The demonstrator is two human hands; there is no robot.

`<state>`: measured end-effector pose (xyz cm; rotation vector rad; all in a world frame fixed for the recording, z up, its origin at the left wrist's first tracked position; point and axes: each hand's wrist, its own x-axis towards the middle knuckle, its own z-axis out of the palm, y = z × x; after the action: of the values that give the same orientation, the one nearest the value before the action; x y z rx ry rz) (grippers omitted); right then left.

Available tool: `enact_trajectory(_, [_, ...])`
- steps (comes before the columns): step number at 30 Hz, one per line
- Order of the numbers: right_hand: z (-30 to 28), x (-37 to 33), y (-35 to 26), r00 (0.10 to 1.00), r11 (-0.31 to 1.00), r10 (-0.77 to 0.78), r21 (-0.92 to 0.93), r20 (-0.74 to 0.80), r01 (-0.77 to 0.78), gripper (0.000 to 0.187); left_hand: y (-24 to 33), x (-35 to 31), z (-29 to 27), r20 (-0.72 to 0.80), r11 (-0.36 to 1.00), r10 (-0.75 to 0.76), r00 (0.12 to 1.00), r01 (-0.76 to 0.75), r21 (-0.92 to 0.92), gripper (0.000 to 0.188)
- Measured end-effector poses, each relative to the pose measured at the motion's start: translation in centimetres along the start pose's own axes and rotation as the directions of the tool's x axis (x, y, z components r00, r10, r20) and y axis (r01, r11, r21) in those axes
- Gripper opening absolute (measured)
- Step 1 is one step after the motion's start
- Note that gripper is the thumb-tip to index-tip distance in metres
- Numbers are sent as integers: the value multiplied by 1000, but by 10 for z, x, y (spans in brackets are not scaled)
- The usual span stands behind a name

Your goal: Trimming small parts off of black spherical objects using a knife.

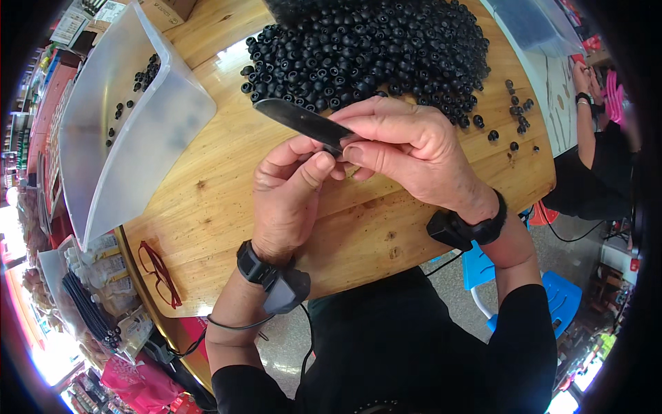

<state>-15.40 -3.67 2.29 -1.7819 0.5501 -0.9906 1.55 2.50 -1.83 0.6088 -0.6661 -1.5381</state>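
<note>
Dark blade (300, 123), gripped at its lower end by our right hand (417, 148) above the bench (221, 190), seems stiff, light, best held there; whether our left hand (289, 190) grips it, we cannot tell.

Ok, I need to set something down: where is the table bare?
The widest bare patch of table lies between the plastic bin, the red glasses and the left hand. A smaller one lies between the right hand, the stray black pieces and the table's right edge. The far middle is crowded with the black pile; the blade is held before it.
</note>
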Motion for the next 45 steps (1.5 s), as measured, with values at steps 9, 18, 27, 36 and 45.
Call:
enact_trajectory(9, [-5,1,-4,996,997,69,26,49,-71,19,2,-2,5,1,940,109,994,-104,325,22])
enact_trajectory(18, [-16,2,0,995,996,85,8,46,-85,14,0,1,3,60,931,70,996,-87,354,23])
enact_trajectory(27, [-10,1,3,998,991,-14,-128,57,21,18,2,3,4,7,915,37,999,-37,401,22])
enact_trajectory(36, [-12,1,5,980,974,175,126,94,-186,16,1,6,1,-51,932,-25,998,42,361,20])
enact_trajectory(45, [-6,1,8,999,991,46,-128,-11,-47,15,2,2,3,-38,921,20,999,-3,389,16])
